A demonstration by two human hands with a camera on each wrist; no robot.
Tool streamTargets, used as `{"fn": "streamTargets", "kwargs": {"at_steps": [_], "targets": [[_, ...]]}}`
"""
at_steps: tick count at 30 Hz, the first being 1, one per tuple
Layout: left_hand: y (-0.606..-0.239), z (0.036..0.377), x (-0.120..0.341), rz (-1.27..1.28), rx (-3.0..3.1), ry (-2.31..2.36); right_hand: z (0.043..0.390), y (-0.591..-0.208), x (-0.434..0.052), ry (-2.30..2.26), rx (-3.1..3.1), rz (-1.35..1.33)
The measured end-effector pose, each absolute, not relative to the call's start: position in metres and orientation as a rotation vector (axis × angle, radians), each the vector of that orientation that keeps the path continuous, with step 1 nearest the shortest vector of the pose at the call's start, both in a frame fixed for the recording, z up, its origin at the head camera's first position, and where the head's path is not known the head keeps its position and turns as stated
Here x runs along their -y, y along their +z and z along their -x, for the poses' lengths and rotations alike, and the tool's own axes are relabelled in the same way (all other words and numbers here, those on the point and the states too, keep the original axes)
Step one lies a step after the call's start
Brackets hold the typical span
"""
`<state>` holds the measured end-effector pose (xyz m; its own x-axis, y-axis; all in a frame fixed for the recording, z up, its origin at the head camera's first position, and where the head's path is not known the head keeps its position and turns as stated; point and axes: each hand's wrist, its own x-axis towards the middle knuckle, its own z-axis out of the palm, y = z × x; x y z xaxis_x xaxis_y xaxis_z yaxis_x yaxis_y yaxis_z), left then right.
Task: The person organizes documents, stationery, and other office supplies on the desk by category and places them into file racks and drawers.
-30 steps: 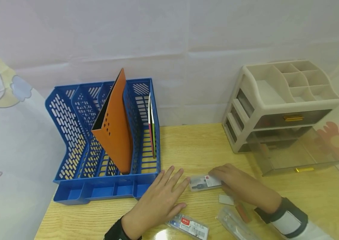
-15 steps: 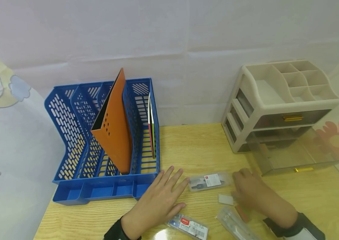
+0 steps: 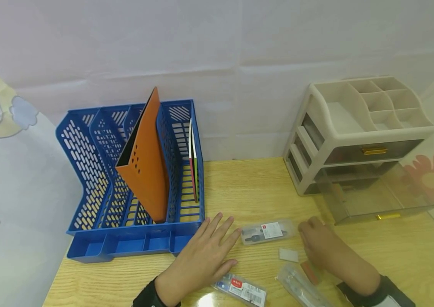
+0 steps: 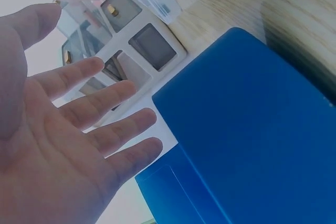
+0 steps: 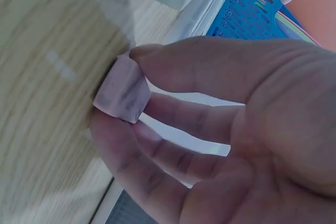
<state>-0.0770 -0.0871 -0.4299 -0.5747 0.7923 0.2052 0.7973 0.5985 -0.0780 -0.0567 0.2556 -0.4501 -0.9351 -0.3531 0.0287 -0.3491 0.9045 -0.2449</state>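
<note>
My right hand (image 3: 324,249) is low over the table, right of a clear case with a compass (image 3: 272,231). In the right wrist view its thumb and fingers pinch a small, smudged pinkish eraser (image 5: 123,90) close to the wood. From the head view this eraser is hidden by the hand. My left hand (image 3: 201,258) is spread with straight fingers, palm down, in front of the blue file rack (image 3: 132,234). Its fingertips come near the compass case. Under its thumb side lies a labelled clear case (image 3: 245,291). A whitish block (image 3: 288,255) and a reddish-brown block (image 3: 310,272) lie between the hands.
A clear pouch (image 3: 299,283) lies at the front. At the back right stands a beige drawer unit (image 3: 378,137) with a see-through drawer (image 3: 359,216) pulled out toward the table. An orange folder (image 3: 149,175) and thin booklets (image 3: 193,170) stand in the rack.
My right hand has moved from the compass case to the right, uncovering the case's right end, and now pinches the eraser. The left hand has stayed in place.
</note>
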Motion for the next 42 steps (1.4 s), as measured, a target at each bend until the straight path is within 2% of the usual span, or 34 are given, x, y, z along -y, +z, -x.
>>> {"fn": "streamTargets", "kwargs": {"at_steps": [9,16,26,32,37,42], "targets": [[-0.431,0.077,0.087,1.324,2.613,-0.053,0.057,-0.443,-0.254,-0.421,-3.217,0.833],[-0.432,0.077,0.087,1.323,2.609,-0.058,0.051,-0.405,-0.248,-0.478,-3.268,0.851],[-0.43,0.078,0.086,1.323,2.613,-0.077,0.043,-0.339,-0.267,-0.67,-3.434,0.682],[-0.43,0.078,0.087,1.327,2.628,-0.096,0.057,-0.329,-0.297,-0.613,-3.6,0.569],[-0.431,0.08,0.088,1.324,2.632,-0.104,0.078,-0.324,-0.317,-0.487,-3.766,0.588],[-0.433,0.079,0.087,1.329,2.61,-0.108,0.085,-0.323,-0.326,-0.506,-3.54,0.173]]}}
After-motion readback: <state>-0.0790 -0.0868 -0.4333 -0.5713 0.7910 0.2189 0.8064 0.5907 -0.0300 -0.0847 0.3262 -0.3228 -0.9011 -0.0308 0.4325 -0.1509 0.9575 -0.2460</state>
